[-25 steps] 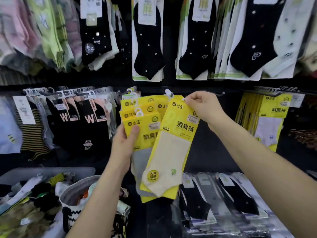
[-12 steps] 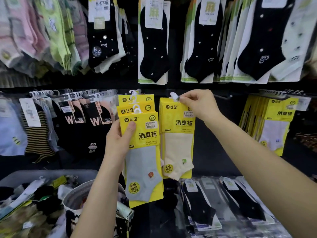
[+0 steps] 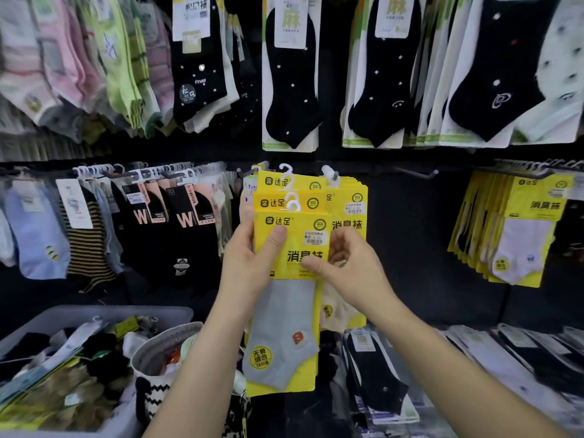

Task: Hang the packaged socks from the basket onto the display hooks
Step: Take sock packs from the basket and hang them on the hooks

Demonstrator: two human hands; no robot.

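Dark display wall (image 3: 410,248), hung with socks row on row.
- Black socks (image 3: 290,80): carded, directly above the held packs.
- Bin (image 3: 126,311): grey, full of loose stock, lower left of the held packs.
- Yellow stock (image 3: 518,229): a full hook, well right of the held packs.
- Basket (image 3: 158,352): grey rim, zigzag base, just left of and below the held packs.
- Held packs (image 3: 284,311): three yellow, fanned, grey sock in front, off the hooks, centre.
- Hung packs (image 3: 350,213): yellow, on a hook just behind the held packs' right edge.
- Left hand (image 3: 245,263): fingers curled round the held packs' left edge, thumb on the front.
- Right hand (image 3: 354,270): thumb and fingers pinching the front pack's right edge.
- Bare hook (image 3: 414,173): upper right of the held packs.
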